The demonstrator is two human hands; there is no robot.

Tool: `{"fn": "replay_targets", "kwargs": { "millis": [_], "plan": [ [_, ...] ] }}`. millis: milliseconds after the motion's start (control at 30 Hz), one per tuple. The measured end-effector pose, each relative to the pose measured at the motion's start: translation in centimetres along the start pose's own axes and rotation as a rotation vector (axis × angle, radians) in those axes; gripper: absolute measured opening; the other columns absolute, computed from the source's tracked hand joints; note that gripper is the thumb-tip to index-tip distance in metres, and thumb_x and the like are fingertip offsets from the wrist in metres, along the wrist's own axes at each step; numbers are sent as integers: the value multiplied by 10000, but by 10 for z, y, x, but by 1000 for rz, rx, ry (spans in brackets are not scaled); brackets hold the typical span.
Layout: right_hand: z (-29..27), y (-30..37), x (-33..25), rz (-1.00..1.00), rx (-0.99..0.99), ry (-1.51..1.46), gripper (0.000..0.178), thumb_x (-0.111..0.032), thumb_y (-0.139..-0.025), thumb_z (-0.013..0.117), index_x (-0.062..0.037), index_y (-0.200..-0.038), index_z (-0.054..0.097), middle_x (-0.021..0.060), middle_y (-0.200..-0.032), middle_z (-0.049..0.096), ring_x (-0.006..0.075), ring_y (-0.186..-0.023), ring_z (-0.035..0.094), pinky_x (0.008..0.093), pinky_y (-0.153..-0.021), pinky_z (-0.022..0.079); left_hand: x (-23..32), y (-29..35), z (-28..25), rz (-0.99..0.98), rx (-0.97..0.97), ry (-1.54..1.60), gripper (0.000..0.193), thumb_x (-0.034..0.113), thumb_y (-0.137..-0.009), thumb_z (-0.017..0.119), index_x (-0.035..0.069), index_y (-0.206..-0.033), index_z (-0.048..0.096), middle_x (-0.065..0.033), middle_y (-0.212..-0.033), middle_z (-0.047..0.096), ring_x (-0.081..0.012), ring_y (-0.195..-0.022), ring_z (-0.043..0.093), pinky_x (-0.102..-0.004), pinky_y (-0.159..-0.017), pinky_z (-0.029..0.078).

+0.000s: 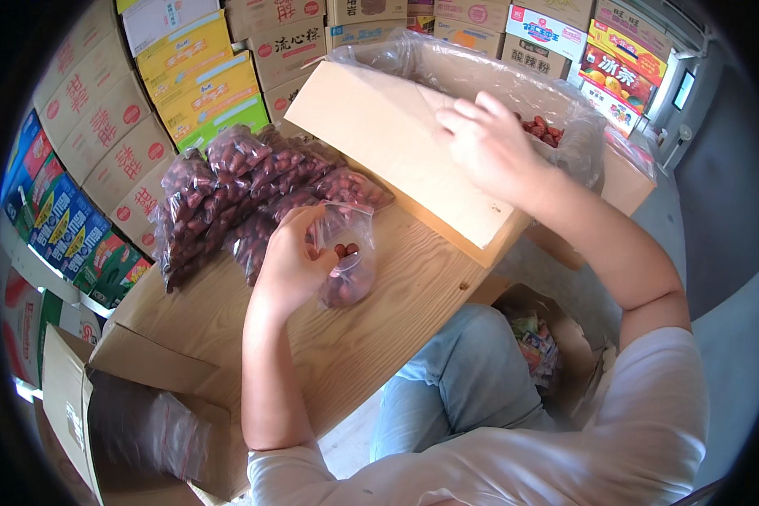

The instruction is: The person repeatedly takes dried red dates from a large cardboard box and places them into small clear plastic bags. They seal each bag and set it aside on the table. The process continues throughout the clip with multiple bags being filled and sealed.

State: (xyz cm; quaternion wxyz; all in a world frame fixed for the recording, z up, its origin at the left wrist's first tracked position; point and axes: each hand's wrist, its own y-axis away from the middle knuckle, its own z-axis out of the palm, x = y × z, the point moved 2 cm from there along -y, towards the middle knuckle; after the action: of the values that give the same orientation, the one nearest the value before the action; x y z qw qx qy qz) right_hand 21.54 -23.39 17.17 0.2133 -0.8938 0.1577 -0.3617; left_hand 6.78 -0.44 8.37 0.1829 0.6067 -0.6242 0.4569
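Note:
My left hand [292, 258] is closed on the mouth of a clear plastic bag [364, 228], which stands on the wooden table with some red dates [341, 288] in its lower part. My right hand [484, 143] is above the side of a large cardboard box [388, 126], its fingers curled. The palm side is turned away, so whatever it may hold is hidden. Inside the box, a clear plastic liner [481, 63] surrounds loose red dates [541, 131]. Left of my left hand, several filled bags of dates [219, 194] lie piled together.
The wooden table [371, 337] carries the pile and the box. At lower left, an open carton [67, 405] holds flat clear plastic bags [164, 434]. Stacked cartons [287, 51] line the back and left. An open carton with small packets [535, 346] stands by my knee.

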Motion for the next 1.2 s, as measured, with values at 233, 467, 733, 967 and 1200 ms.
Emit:
{"fn": "replay_targets", "kwargs": {
  "millis": [233, 467, 733, 967, 1200],
  "plan": [
    [-42, 34, -24, 141, 217, -26, 335, -219, -816, 666, -104, -1129, 629, 78, -1072, 559, 216, -975, 539, 378, -872, 406, 1, 3, -4, -30, -12, 25, 519, -124, -739, 554, -100, -1255, 501, -147, -1293, 513, -129, -782, 649, -229, -574, 512],
    [-49, 66, 8, 284, 201, 9, 211, -124, -771, 672, -98, -981, 676, 19, -906, 552, 193, -852, 532, 318, -784, 408, -2, 1, -2, -35, -10, 42, 540, -124, -736, 556, -98, -1271, 491, -145, -1299, 512, -119, -711, 654, -219, -548, 491],
    [-49, 74, 3, 57, 154, -59, 166, -128, -715, 646, -76, -873, 654, 33, -885, 550, 204, -836, 518, 333, -784, 388, -2, 0, -5, -45, -30, -15, 561, -115, -741, 546, -95, -1296, 469, -143, -1310, 508, -112, -700, 646, -218, -550, 484],
    [-86, 50, 41, 96, 387, -267, 139, -191, -775, 673, -69, -837, 648, 31, -738, 505, 184, -661, 505, 337, -634, 395, 4, 5, -7, -51, 9, 43, 491, -113, -718, 546, -106, -1209, 537, -166, -1249, 546, -156, -802, 635, -258, -609, 505],
    [20, -19, 204, 492, -210, -658, 282, -318, -861, 641, -86, -1022, 643, 75, -1001, 635, 174, -846, 591, 319, -721, 488, 23, -3, -2, -128, -68, 102, 529, -140, -712, 506, -102, -1240, 523, -164, -1265, 530, -131, -787, 627, -240, -589, 512]
  ]
}}
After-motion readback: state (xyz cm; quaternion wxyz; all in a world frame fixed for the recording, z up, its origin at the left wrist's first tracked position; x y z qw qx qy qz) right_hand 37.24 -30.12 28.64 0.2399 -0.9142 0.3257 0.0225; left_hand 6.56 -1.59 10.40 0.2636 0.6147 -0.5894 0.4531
